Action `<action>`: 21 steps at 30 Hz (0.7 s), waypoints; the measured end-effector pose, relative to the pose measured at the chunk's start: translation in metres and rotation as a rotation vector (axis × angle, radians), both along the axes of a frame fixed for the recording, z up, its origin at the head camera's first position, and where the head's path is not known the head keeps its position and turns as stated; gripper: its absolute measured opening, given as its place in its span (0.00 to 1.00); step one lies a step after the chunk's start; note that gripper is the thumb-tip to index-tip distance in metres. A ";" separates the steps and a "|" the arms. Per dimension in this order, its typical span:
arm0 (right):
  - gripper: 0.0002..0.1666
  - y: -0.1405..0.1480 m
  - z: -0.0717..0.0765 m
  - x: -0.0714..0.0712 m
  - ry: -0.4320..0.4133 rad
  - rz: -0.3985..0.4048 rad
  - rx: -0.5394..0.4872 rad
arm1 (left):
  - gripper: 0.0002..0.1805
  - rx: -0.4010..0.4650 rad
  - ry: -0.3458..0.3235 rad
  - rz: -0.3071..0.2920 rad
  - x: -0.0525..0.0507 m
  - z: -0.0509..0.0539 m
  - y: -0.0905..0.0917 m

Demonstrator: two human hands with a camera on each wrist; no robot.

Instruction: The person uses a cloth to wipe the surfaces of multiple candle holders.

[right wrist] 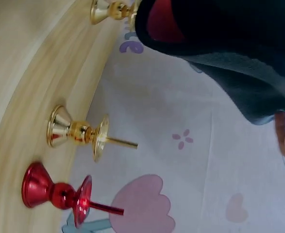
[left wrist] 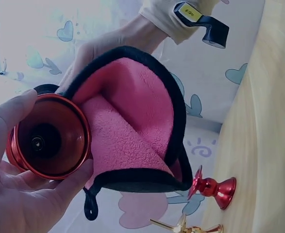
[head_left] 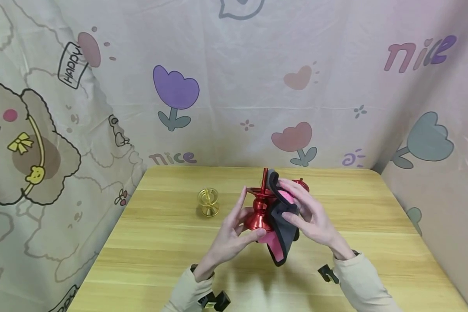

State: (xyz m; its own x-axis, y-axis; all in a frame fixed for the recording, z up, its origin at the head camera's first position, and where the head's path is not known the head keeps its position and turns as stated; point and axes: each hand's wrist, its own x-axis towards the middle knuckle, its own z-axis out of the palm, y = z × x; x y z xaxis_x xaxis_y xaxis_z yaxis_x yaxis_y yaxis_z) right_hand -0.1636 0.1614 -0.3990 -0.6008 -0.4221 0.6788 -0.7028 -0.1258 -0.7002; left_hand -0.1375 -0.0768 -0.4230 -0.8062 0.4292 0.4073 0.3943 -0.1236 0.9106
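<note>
The left hand (head_left: pixel 234 236) grips a red metal candle holder (head_left: pixel 259 208) by its base, lifted above the table and roughly upright, with its spike pointing up. In the left wrist view the holder's hollow underside (left wrist: pixel 52 138) faces the camera, thumb and fingers around its rim. A grey and pink cloth (head_left: pixel 284 225) with black edging is pinched in the right hand (head_left: pixel 312 214), against the right side of the holder. In the right wrist view the cloth (right wrist: pixel 239 73) covers the upper right and hides most of that hand.
A gold candle holder (head_left: pixel 208 203) stands on the wooden table (head_left: pixel 160 242), left of the hands. Another red holder (head_left: pixel 301 185) stands behind the right hand, partly hidden. The right wrist view shows a red holder (right wrist: pixel 59 194) near two gold ones (right wrist: pixel 79 132). A printed fabric backdrop surrounds the table.
</note>
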 end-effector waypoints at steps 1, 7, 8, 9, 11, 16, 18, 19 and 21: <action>0.41 0.000 0.001 0.000 -0.041 -0.002 -0.017 | 0.55 0.001 -0.006 -0.003 0.000 0.000 0.000; 0.41 -0.003 0.003 0.002 -0.317 -0.110 -0.055 | 0.56 0.021 -0.043 -0.013 0.000 0.000 0.001; 0.40 -0.003 0.002 0.002 -0.359 -0.134 -0.052 | 0.56 0.022 -0.041 -0.011 -0.001 0.000 0.001; 0.38 -0.004 0.001 0.003 -0.393 -0.156 -0.048 | 0.56 0.023 -0.038 -0.008 -0.001 0.000 0.001; 0.34 -0.006 0.000 0.004 -0.442 -0.205 -0.037 | 0.56 0.021 -0.032 -0.001 -0.001 0.000 0.001; 0.22 -0.010 -0.005 0.006 -0.395 -0.216 -0.001 | 0.55 0.001 -0.029 0.040 0.000 0.001 0.000; 0.21 -0.012 -0.007 0.007 -0.376 -0.158 -0.007 | 0.55 -0.010 -0.032 0.061 -0.001 0.001 0.000; 0.22 -0.012 -0.008 0.007 -0.386 -0.099 -0.030 | 0.55 -0.013 -0.033 0.071 -0.001 0.001 0.000; 0.27 -0.011 -0.010 0.008 -0.431 0.022 -0.069 | 0.56 -0.016 -0.038 0.087 -0.001 0.000 -0.001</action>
